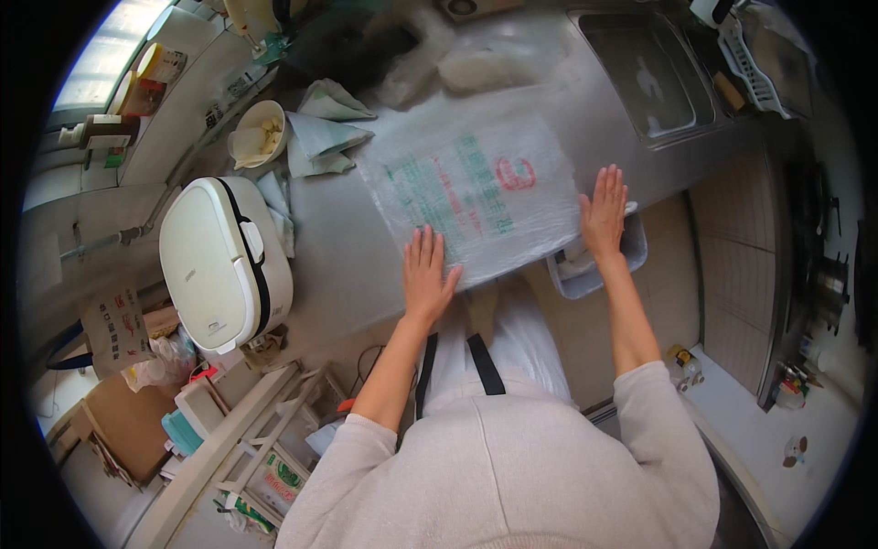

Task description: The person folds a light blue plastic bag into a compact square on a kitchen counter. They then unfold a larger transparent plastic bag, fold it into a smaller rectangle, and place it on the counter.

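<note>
Plastic bag [485, 197] lies flat on the tabletop [325, 265], straight ahead of me, between and slightly beyond my hands. It's translucent, with red and green print. Long axis runs left to right, roughly parallel to the tabletop's front edge, so the right end sits a bit farther from me than the left. Near long side is at or close to the front edge.

Left hand [426, 285] is at the bag's near-left corner: palm down, fingers extended and slightly spread, thumb out toward the right, fingertips over the film. Looks like light contact; can't confirm pressure.

Right hand [604, 224] is just beside the bag's right short side, higher up that side than the left hand is on its own. Fingers straight and close together, thumb out toward the bag. Can't tell if the thumb touches film. Neither hand is pinching anything.

So: left overlaps the bag, right borders it. I'd call left the nearer hand.

Surroundings: grey bin [639, 252] below the front edge by my right wrist, sink [679, 137] beyond to the right, folded cloths [320, 146] off the far-left corner, white lidded appliance [208, 265] well left.
</note>
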The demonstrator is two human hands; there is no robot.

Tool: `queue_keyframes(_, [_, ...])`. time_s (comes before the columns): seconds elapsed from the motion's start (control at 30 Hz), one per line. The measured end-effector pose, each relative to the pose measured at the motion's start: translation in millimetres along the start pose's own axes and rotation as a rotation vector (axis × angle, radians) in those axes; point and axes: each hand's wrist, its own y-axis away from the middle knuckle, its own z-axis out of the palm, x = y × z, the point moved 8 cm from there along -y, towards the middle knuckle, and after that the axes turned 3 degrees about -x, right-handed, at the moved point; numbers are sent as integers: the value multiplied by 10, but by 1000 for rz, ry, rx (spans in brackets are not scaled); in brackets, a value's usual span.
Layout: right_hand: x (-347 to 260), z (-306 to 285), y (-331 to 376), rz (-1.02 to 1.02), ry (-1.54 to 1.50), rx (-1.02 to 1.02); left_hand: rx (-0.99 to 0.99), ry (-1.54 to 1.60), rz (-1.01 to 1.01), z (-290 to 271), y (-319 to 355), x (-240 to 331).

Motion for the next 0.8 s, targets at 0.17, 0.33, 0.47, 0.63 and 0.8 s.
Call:
queue_keyframes(0.17, [-1905, 319, -79, -376, -372, -225, 183, 156, 30, -288, -470, -110])
queue_keyframes(0.33, [-2125, 748, -184, -457, -313, -349, 55, -208, 29, -198, -765, -325])
queue_keyframes(0.47, [-1300, 527, -439, -242, -142, -199, 54, -192, 13, -213, -695, -346])
queue_keyframes(0.63, [-149, 425, -1120, 365, -580, -123, 93, 12, 41, -312, -705, -366])
queue_keyframes(0.8, [168, -80, -2163, 84, -214, 340, -71, -15, 231, -231, -874, -199])
